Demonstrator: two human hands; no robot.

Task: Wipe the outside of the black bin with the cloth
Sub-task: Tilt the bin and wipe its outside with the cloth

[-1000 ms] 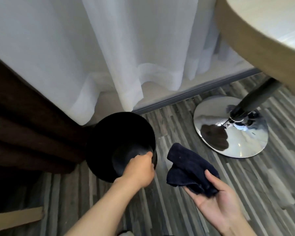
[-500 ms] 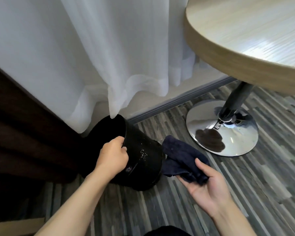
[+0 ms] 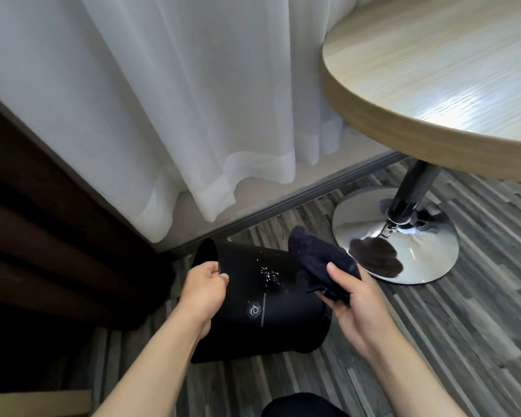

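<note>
The black bin [image 3: 262, 320] lies tipped on its side on the wood-pattern floor, its mouth turned left and away from me. White specks and a small round logo show on its upper wall. My left hand [image 3: 203, 291] grips the bin's rim at the left. My right hand [image 3: 354, 308] holds a bunched dark navy cloth [image 3: 319, 263], which rests against the bin's right upper side.
A round wooden table [image 3: 433, 94] overhangs at the right on a dark post with a shiny chrome base [image 3: 403, 254]. White sheer curtains [image 3: 178, 100] hang behind the bin. Dark wooden furniture [image 3: 42, 236] stands at the left.
My left hand has tipped the bin from upright onto its side and drawn it nearer. My right hand has brought the cloth up against the bin's side.
</note>
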